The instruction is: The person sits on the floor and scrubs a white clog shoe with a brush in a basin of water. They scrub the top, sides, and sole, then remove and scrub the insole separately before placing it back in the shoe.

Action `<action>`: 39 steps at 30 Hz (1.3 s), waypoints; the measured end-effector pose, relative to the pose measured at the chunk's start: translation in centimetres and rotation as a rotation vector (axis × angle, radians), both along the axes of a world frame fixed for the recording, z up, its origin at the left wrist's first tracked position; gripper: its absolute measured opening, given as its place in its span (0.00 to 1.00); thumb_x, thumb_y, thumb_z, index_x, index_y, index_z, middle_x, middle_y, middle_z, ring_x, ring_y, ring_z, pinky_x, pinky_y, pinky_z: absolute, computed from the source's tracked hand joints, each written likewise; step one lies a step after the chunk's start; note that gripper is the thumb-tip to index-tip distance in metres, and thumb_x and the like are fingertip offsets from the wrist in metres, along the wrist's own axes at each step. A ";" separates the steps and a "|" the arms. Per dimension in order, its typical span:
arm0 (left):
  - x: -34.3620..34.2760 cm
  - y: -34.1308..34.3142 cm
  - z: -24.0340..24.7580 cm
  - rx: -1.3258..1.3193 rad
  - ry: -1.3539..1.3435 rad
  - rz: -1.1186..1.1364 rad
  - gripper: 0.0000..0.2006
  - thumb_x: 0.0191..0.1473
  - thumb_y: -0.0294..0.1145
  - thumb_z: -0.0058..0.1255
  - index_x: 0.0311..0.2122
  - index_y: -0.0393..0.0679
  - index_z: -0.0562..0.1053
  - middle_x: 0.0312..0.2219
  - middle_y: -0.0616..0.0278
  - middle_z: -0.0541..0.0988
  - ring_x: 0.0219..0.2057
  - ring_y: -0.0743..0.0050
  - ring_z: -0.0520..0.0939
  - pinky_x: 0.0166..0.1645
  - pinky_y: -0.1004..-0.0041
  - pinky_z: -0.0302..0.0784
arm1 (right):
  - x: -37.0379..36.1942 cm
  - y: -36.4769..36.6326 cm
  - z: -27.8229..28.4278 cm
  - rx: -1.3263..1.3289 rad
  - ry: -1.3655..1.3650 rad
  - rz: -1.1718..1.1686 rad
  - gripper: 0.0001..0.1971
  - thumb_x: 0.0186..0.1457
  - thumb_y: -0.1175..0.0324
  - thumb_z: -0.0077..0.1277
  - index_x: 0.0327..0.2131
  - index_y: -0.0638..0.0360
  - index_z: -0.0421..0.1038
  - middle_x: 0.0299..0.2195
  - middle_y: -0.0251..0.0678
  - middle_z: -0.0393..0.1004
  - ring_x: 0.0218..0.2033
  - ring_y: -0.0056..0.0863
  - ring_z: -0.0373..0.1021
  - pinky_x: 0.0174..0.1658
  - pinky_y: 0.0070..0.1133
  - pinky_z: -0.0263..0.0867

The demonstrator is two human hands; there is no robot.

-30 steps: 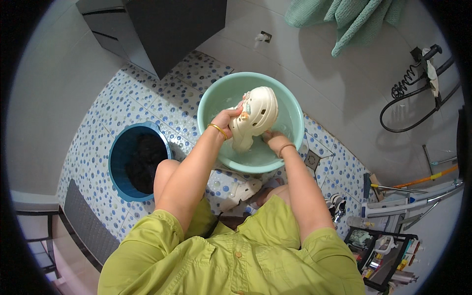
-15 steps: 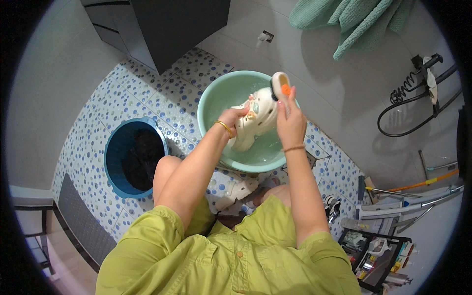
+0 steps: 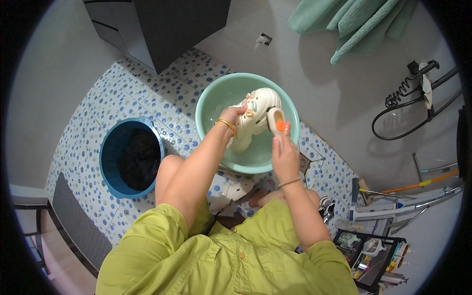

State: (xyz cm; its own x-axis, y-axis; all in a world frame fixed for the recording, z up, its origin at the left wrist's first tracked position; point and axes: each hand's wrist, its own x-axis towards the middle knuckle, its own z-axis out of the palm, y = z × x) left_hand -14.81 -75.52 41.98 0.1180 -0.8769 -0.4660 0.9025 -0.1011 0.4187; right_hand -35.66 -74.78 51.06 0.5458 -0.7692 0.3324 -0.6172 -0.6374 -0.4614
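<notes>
My left hand [image 3: 229, 119] is closed around a white clog [image 3: 265, 100] with small coloured charms on its upper. The clog is tilted over a mint-green basin [image 3: 198, 118] of water. In my right hand [image 3: 286, 161] is a white scrub brush [image 3: 275, 117] with an orange spot on its back; its dark bristles face the clog's side. Whether the bristles touch the clog I cannot tell. Below the basin, between my legs, lies another white clog [image 3: 236, 190], partly hidden.
A blue bucket [image 3: 104, 162] with dark cloth inside stands on the left. A dark cabinet [image 3: 179, 29] is at the back. Green towels [image 3: 354, 24] and a black hose [image 3: 381, 129] hang on the right wall. A rack of bottles [image 3: 368, 260] is at the lower right.
My right hand has lowered the brush from above the clog's far end to its right side. The clog has turned slightly in my left hand.
</notes>
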 end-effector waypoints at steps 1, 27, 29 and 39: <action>0.4 -0.3 -0.2 -0.004 0.012 0.007 0.19 0.54 0.27 0.36 0.53 0.41 0.61 0.46 0.54 0.70 0.45 0.62 0.73 0.52 0.62 0.66 | 0.3 0.1 -0.4 -0.007 0.012 -0.007 0.28 0.55 0.63 0.39 0.58 0.55 0.47 0.27 0.50 0.70 0.26 0.47 0.69 0.29 0.33 0.64; -0.5 0.9 -0.4 -0.025 0.192 0.320 0.16 0.51 0.28 0.41 0.45 0.33 0.65 0.36 0.50 0.74 0.34 0.57 0.78 0.39 0.61 0.74 | 4.7 2.2 -1.9 -0.050 0.133 0.095 0.31 0.53 0.65 0.43 0.59 0.49 0.44 0.30 0.44 0.66 0.27 0.43 0.67 0.31 0.33 0.64; -0.8 -0.2 -2.0 -0.022 0.184 0.362 0.15 0.49 0.26 0.44 0.42 0.28 0.65 0.33 0.47 0.75 0.30 0.56 0.79 0.34 0.62 0.76 | 7.6 -0.2 -1.2 -0.098 0.114 0.027 0.31 0.53 0.65 0.43 0.59 0.49 0.44 0.29 0.44 0.66 0.27 0.43 0.67 0.30 0.35 0.63; -0.2 0.7 0.0 0.003 0.305 0.208 0.16 0.53 0.30 0.39 0.45 0.33 0.65 0.37 0.49 0.74 0.37 0.56 0.77 0.42 0.60 0.74 | 5.4 2.2 -0.7 -0.024 0.318 0.109 0.28 0.53 0.62 0.41 0.58 0.50 0.47 0.28 0.46 0.66 0.24 0.43 0.67 0.28 0.33 0.63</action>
